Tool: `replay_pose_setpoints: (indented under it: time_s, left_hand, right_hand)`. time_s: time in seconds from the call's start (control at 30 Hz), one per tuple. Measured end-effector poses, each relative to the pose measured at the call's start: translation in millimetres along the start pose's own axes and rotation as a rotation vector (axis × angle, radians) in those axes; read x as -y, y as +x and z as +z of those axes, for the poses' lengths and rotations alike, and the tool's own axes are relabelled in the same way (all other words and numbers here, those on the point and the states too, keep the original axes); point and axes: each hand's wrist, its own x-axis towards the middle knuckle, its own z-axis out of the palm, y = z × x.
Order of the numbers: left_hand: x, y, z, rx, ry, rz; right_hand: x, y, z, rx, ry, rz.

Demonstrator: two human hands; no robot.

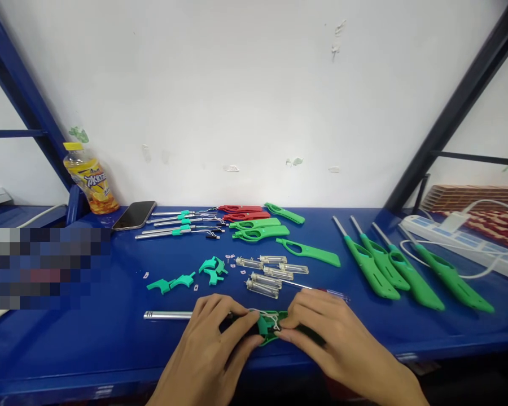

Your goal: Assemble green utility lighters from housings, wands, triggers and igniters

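Close to the front edge of the blue table, an opened gas lighter lies between my hands: a green handle shell (pixel 270 340) with a metal tube (pixel 169 316) running out to the left. Inside the shell sit a teal trigger (pixel 263 326) and thin white wires (pixel 274 319). My left hand (pixel 218 341) pinches the shell at the trigger. With thumb and fingertips, my right hand (pixel 322 332) grips the shell's right part beside the wires and a small dark piece. The fingers and palms hide much of the handle.
Behind my hands lie loose teal triggers (pixel 182 279), clear fuel tanks (pixel 262 288), a screwdriver (pixel 337 294), metal tubes with wires (pixel 163 232), and green shells (pixel 309 252) and red shells (pixel 245 216). Assembled green lighters (pixel 415 279), a power strip (pixel 440 234), phone (pixel 134 215) and bottle (pixel 92 183) stand farther out.
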Motion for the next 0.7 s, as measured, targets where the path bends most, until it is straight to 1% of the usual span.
replay_pose_setpoints:
  time_s: [0.13, 0.37, 0.57, 0.7]
  left_hand:
    - [0.7, -0.2, -0.5, 0.010, 0.008, 0.001]
    - [-3.9, 4.5, -1.8, 0.024, 0.029, 0.016]
    - [-0.3, -0.7, -1.1, 0.099, 0.057, 0.002]
    - [2.2, -1.7, 0.3, 0.118, 0.062, -0.002]
  right_hand:
    - [0.7, -0.5, 0.0, 0.003, -0.009, 0.004]
    - [1.8, 2.9, -5.4, 0.070, 0.164, 0.088]
    - [1.0, 2.5, -2.3, 0.062, 0.139, 0.089]
    - [1.1, 1.5, -0.8, 0.060, 0.119, 0.069]
